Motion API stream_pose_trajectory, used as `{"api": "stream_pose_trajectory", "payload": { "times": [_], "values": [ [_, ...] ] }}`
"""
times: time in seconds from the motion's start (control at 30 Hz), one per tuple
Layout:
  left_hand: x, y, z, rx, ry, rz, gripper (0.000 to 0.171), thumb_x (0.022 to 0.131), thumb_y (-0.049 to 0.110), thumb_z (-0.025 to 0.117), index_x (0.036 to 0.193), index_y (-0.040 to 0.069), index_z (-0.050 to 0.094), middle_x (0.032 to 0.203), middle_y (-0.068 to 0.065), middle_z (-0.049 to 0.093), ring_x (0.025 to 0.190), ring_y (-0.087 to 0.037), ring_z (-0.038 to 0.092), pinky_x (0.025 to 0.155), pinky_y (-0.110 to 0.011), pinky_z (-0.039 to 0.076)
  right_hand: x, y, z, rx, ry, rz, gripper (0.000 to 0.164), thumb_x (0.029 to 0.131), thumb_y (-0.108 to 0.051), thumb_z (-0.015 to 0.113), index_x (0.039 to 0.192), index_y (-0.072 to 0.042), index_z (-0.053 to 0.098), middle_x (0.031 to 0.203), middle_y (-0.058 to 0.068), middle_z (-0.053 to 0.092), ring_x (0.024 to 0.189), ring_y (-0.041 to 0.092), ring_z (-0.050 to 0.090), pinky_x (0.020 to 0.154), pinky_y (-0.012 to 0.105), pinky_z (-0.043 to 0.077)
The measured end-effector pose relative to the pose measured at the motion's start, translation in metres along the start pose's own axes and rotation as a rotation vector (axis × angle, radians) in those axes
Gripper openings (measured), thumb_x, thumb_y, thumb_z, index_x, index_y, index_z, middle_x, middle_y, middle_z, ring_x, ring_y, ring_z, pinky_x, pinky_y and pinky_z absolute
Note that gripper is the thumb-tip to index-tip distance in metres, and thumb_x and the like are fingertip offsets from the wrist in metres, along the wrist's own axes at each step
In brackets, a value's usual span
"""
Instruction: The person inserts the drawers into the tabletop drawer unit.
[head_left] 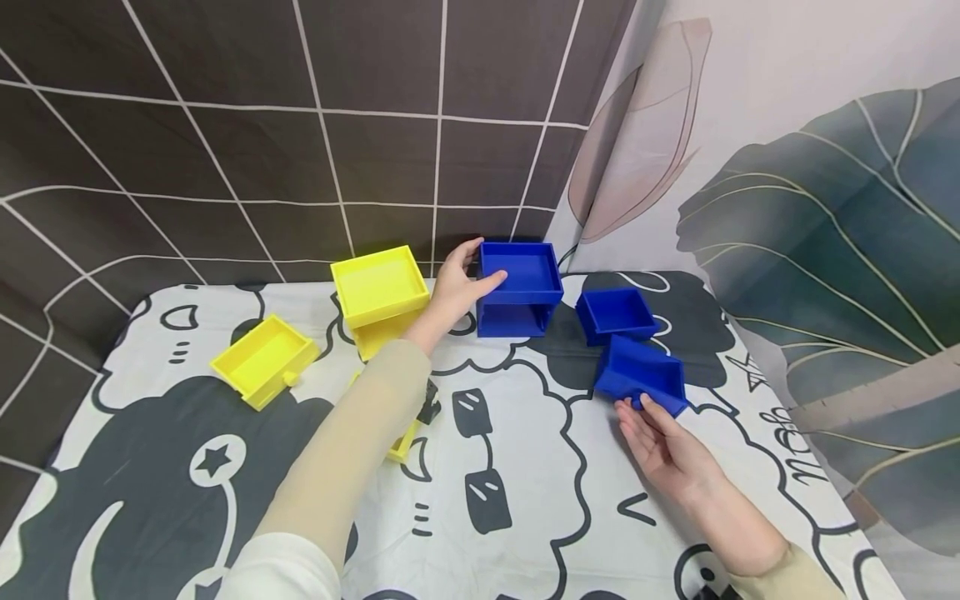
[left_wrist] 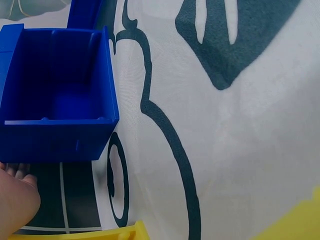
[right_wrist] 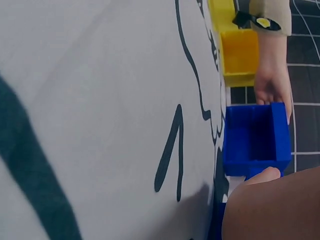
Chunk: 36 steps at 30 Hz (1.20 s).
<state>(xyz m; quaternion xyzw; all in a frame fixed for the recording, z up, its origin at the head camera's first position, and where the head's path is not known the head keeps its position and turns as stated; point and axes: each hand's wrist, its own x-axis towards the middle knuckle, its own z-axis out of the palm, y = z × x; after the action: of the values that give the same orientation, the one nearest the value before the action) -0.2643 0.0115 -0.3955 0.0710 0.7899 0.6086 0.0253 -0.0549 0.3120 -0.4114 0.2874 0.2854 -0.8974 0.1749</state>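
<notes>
A small blue cabinet with an open front stands at the back of the table. My left hand grips its top left side, thumb over the upper rim and fingers down the outer wall. In the left wrist view the cabinet shows a hollow inside, with part of the left hand against it. Further right, my right hand pinches the knob of a blue drawer, which sits tilted. Right behind that lies a second blue drawer.
A yellow cabinet stands left of the blue one. One yellow drawer lies at the left; another yellow piece is partly hidden under the left forearm. A dark gridded cloth hangs behind the patterned tablecloth.
</notes>
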Motion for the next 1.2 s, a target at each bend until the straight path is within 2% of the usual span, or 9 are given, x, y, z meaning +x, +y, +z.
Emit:
{"api": "stream_pose_trajectory", "payload": {
  "times": [0.37,0.63,0.9,1.2],
  "values": [
    [0.001,-0.002,0.000,0.010,0.002,-0.004,0.073,0.098,0.019,0.078,0.161,0.010,0.043,0.165,-0.012,0.046,0.153,-0.030,0.045,0.131,-0.037,0.037,0.005,0.006,0.010,-0.100,-0.103,0.019,0.041,0.113,-0.025,0.048,0.099,-0.006,0.081,0.101,0.007,0.084,0.096,0.013,0.081,0.093,0.022,0.064],
    [0.000,-0.002,0.000,0.013,-0.001,-0.003,0.073,0.099,0.020,0.077,0.162,0.010,0.042,0.166,-0.012,0.045,0.153,-0.029,0.044,0.131,-0.037,0.036,0.012,0.013,0.024,-0.180,-0.060,0.018,0.040,0.113,-0.025,0.048,0.096,-0.008,0.080,0.096,0.004,0.084,0.092,0.010,0.081,0.090,0.020,0.064],
    [-0.003,0.002,-0.001,0.013,-0.010,-0.014,0.075,0.099,0.022,0.077,0.163,0.011,0.040,0.168,-0.011,0.042,0.156,-0.029,0.042,0.132,-0.037,0.036,0.021,0.019,0.037,-0.221,-0.068,0.030,0.037,0.113,-0.022,0.049,0.096,-0.007,0.078,0.095,0.006,0.083,0.092,0.011,0.080,0.089,0.020,0.064],
    [-0.007,0.002,-0.002,0.005,-0.020,-0.012,0.074,0.100,0.020,0.076,0.164,0.012,0.038,0.171,-0.009,0.040,0.157,-0.029,0.040,0.132,-0.038,0.035,0.032,0.026,0.050,-0.318,-0.099,0.024,0.029,0.112,-0.019,0.053,0.098,-0.009,0.077,0.098,0.005,0.082,0.096,0.012,0.080,0.091,0.022,0.064]
  ]
}}
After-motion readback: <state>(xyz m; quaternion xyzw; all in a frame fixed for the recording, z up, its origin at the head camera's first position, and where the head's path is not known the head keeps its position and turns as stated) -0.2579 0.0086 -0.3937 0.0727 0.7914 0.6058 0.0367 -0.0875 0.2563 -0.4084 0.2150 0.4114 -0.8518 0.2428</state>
